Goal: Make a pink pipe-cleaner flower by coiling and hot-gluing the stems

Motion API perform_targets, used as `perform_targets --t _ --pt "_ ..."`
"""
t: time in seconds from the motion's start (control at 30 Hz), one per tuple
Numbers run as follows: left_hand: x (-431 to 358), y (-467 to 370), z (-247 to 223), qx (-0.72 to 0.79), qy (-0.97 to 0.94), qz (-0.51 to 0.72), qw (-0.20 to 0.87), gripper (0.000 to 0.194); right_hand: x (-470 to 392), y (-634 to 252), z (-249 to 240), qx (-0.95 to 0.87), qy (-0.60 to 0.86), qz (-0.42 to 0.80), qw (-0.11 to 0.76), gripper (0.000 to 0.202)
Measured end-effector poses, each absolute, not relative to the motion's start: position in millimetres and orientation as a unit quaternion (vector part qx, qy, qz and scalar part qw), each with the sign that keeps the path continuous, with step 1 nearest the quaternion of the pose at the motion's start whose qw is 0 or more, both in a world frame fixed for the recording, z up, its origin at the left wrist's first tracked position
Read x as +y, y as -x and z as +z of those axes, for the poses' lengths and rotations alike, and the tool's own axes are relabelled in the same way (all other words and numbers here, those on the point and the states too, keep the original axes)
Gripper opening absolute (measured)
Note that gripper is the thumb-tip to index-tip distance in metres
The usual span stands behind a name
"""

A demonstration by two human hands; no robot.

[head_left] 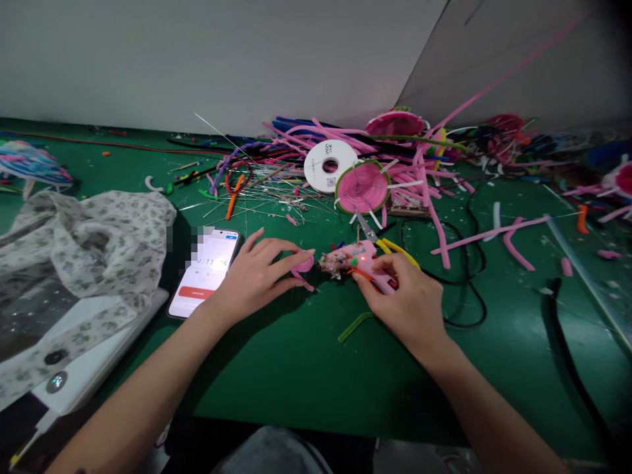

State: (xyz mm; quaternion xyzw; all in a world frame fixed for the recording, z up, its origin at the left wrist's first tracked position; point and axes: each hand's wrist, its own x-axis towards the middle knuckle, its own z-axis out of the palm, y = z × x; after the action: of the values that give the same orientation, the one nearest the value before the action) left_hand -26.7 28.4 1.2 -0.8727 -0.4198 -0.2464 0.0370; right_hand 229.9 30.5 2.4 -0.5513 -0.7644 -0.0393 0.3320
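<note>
My left hand [269, 270] pinches a small pink coil [303, 264] between thumb and fingers, with a short pink tail hanging below. My right hand [407, 289] is closed on the handle of a pink glue gun [365, 253], whose small red light glows. The gun's front end, crusted with residue, points left toward the coil, with a gap between them. Scissors [368, 230] with yellow handles lie just behind the gun. A round pink disc [363, 187] with a green rim rests beyond the scissors.
A lit phone [205, 273] lies beside my left wrist. Floral cloth [118, 230] covers a white device at the left. A white spool [326, 164] and tangled pink strips sit at the back. A black cable [476, 303] curls right of my right hand.
</note>
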Motion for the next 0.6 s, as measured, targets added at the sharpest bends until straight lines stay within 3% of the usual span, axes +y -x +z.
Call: perform_targets --t 0.6 --pt "27.7 25.8 1.2 -0.423 0.871 -0.248 0.041 0.038 29.9 -230.3 3.3 -0.767 0.543 -0.055 0.336 0.019"
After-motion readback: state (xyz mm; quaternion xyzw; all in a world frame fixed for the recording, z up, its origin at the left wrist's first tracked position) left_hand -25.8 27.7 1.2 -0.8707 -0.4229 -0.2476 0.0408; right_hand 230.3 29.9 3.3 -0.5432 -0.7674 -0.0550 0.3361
